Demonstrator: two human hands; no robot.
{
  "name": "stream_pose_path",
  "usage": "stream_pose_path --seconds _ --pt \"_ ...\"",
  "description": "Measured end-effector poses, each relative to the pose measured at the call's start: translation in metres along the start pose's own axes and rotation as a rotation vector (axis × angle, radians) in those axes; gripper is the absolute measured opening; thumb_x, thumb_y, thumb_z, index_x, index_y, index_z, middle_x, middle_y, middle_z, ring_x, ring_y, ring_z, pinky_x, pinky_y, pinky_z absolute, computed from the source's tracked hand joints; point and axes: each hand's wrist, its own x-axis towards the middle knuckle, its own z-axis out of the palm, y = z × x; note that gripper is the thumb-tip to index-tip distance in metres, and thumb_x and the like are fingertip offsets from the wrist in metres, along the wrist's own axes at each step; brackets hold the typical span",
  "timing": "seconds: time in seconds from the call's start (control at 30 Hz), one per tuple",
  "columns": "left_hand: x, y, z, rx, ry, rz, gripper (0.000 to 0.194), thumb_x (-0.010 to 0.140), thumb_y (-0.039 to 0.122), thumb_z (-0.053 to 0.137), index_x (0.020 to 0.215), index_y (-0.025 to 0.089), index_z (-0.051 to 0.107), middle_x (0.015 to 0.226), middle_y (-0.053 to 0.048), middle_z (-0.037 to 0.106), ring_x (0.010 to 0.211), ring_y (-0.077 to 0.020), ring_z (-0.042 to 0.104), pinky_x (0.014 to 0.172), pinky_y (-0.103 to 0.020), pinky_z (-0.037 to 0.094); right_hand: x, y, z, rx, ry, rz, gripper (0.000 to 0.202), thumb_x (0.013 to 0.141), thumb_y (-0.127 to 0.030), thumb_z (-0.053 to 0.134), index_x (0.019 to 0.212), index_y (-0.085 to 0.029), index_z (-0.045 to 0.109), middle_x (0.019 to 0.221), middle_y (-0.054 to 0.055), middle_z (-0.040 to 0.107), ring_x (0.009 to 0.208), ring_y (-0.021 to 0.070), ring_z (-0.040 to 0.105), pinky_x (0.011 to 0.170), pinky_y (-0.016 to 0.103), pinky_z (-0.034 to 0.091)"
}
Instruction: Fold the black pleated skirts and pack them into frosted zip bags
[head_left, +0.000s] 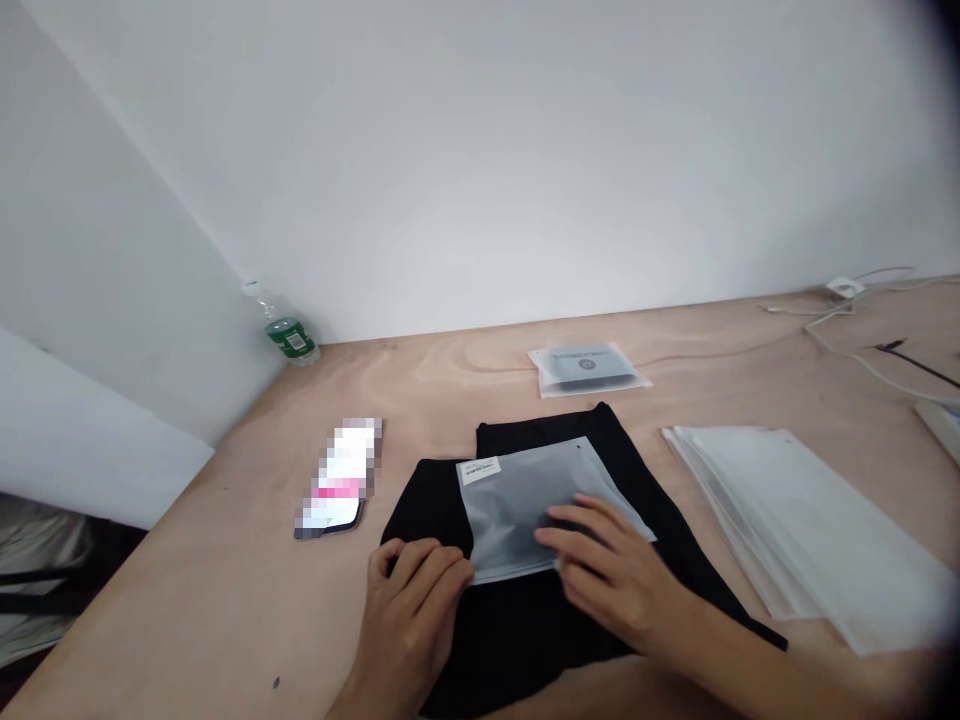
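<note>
A black piece of clothing (517, 640), its exact kind unclear, lies spread on the table before me. On top of it rests a frosted plastic bag (506, 510) with a small white label at its upper left corner and something dark inside. My left hand (412, 610) is closed at the bag's lower left corner, fingers bent together over its edge and the cloth. Across the bag's lower right part lies my right hand (607, 565), fingers stretched out and somewhat apart. Its thumb is hidden.
At the back lies another frosted bag (589, 370) with printing and dark contents. Several flat frosted bags (810, 520) are stacked at right. A phone (341, 480) lies at left, a water bottle (291, 335) stands by the wall, and cables (832, 340) run at back right.
</note>
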Motion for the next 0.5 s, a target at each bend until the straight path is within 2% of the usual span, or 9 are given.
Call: stream_pose_path --seconds 0.1,0.2,0.23,0.3,0.37,0.4,0.43,0.47,0.5 --pt "-0.001 -0.003 0.001 -0.032 0.022 -0.024 0.018 0.08 0.006 0.052 0.08 0.022 0.061 0.076 0.002 0.069 0.076 -0.0162 0.058 0.074 -0.034 0.033 -0.035 0.016 -0.027 -0.086 -0.054 0.081 0.01 0.081 -0.011 0.054 0.078 -0.019 0.058 0.112 0.003 0.063 0.115 0.022 0.048 0.096 0.049 0.039" --pt "-0.005 -0.009 0.001 -0.027 0.014 -0.003 0.018 0.082 0.008 0.05 0.081 0.022 0.061 0.076 0.002 0.069 0.08 -0.016 0.059 0.074 -0.033 0.034 -0.059 0.02 -0.049 -0.154 -0.117 0.197 0.013 0.081 -0.01 0.053 0.078 -0.02 0.06 0.107 0.001 0.065 0.112 0.0215 0.051 0.094 0.047 0.04" --pt "-0.006 -0.011 -0.001 -0.008 -0.022 0.012 0.019 0.082 0.008 0.049 0.081 0.023 0.06 0.076 0.002 0.069 0.081 -0.0161 0.06 0.074 -0.033 0.035 -0.063 0.019 -0.055 -0.171 -0.154 0.225 0.014 0.081 -0.01 0.053 0.079 -0.022 0.061 0.107 0.0 0.066 0.11 0.0215 0.053 0.093 0.046 0.041" --pt "-0.006 -0.013 -0.01 0.043 -0.168 0.037 0.018 0.082 0.011 0.049 0.08 0.024 0.06 0.079 0.002 0.069 0.087 -0.0178 0.06 0.075 -0.033 0.039 -0.062 0.016 -0.066 -0.184 -0.249 0.261 0.014 0.08 -0.016 0.055 0.086 -0.026 0.063 0.111 -0.001 0.064 0.111 0.0227 0.053 0.092 0.046 0.043" --pt "-0.002 -0.009 -0.019 0.072 -0.318 0.049 0.01 0.081 0.021 0.055 0.089 0.026 0.06 0.093 0.0 0.068 0.098 -0.0214 0.058 0.077 -0.034 0.044 -0.053 0.012 -0.073 -0.173 -0.29 0.288 0.022 0.079 -0.026 0.057 0.1 -0.029 0.061 0.123 0.001 0.057 0.117 0.0257 0.048 0.092 0.048 0.044" --pt "0.002 -0.005 -0.021 0.078 -0.365 0.043 0.019 0.079 0.029 0.058 0.098 0.027 0.058 0.104 -0.003 0.065 0.105 -0.0235 0.055 0.078 -0.036 0.046 -0.045 0.01 -0.074 -0.163 -0.283 0.305 0.03 0.079 -0.031 0.057 0.108 -0.029 0.059 0.13 0.003 0.051 0.121 0.0269 0.044 0.092 0.049 0.045" --pt "0.008 0.002 -0.021 0.075 -0.385 0.03 0.035 0.078 0.038 0.059 0.111 0.026 0.054 0.116 -0.006 0.06 0.112 -0.0255 0.052 0.08 -0.038 0.048 -0.036 0.007 -0.073 -0.154 -0.265 0.32 0.038 0.079 -0.035 0.055 0.117 -0.027 0.054 0.135 0.004 0.046 0.125 0.0275 0.039 0.094 0.049 0.044" --pt "0.016 0.01 -0.017 0.081 -0.386 0.011 0.053 0.078 0.047 0.057 0.124 0.024 0.045 0.128 -0.01 0.052 0.118 -0.0272 0.047 0.082 -0.04 0.048 -0.026 0.005 -0.069 -0.149 -0.245 0.332 0.046 0.081 -0.037 0.053 0.125 -0.025 0.048 0.139 0.006 0.04 0.128 0.0274 0.035 0.096 0.049 0.043" --pt "0.023 0.018 -0.009 0.098 -0.372 -0.021 0.063 0.08 0.05 0.052 0.133 0.022 0.034 0.136 -0.012 0.043 0.122 -0.0278 0.043 0.085 -0.042 0.048 -0.016 0.004 -0.063 -0.148 -0.235 0.345 0.051 0.083 -0.037 0.051 0.131 -0.022 0.041 0.142 0.007 0.036 0.13 0.0268 0.031 0.098 0.049 0.04"
